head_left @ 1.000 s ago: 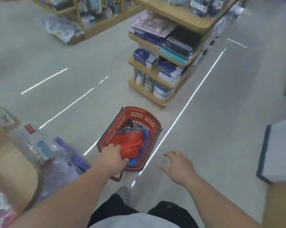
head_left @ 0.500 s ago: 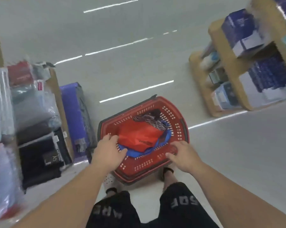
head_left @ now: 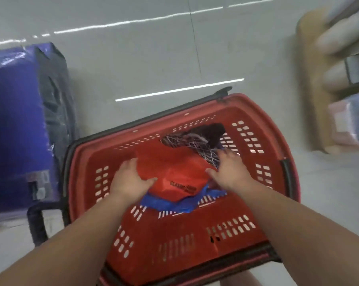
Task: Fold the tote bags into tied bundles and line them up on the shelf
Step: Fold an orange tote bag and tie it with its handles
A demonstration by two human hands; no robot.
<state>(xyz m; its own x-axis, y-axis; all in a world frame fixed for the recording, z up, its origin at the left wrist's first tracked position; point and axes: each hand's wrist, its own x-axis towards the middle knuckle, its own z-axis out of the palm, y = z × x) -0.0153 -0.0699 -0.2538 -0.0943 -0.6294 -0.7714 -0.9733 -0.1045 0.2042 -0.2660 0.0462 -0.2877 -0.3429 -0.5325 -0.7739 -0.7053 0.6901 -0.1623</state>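
A red shopping basket [head_left: 180,242] stands on the floor right below me. Inside it a crumpled red tote bag [head_left: 174,168] lies on top of a blue bag [head_left: 174,205], with a dark net-patterned bag [head_left: 199,137] behind them. My left hand [head_left: 131,178] grips the red bag's left edge, thumb over the fabric. My right hand [head_left: 230,170] rests with spread fingers on the red bag's right edge, partly over the patterned bag.
A large purple wrapped package [head_left: 15,120] lies on the floor to the left of the basket. A wooden shelf [head_left: 310,83] with blurred packaged goods stands at the right. Pale floor stretches beyond the basket.
I have leaned in closer over the basket. Both hands moved from the basket's rim into it and onto the red tote bag.
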